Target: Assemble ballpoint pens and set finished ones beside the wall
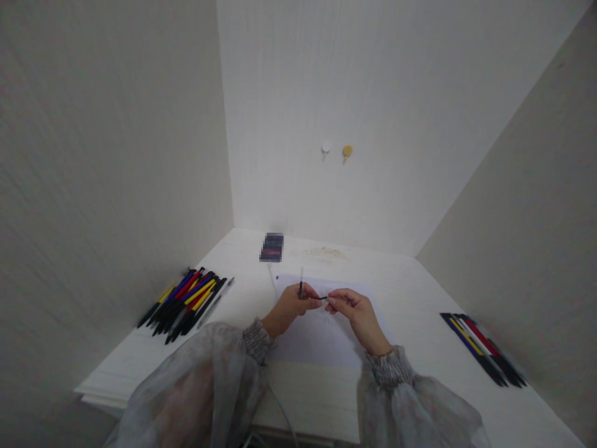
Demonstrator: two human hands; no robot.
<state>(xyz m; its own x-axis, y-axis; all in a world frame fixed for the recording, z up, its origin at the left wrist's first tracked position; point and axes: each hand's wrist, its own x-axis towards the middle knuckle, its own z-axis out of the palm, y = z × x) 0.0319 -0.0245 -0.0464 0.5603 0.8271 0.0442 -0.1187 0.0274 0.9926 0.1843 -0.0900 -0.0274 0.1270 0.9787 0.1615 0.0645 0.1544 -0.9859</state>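
While both forearms angle inward, left hand (290, 306) grip clamped on pen barrel (301, 287), right hand (352, 308) pinching thin refill (321, 298)

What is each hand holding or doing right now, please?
Left hand: closed on an upright pen part.
Right hand: pinching a thin dark piece; what it is cannot be told.

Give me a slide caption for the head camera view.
Left hand and right hand hold small pen parts over paper, pen piles either side.
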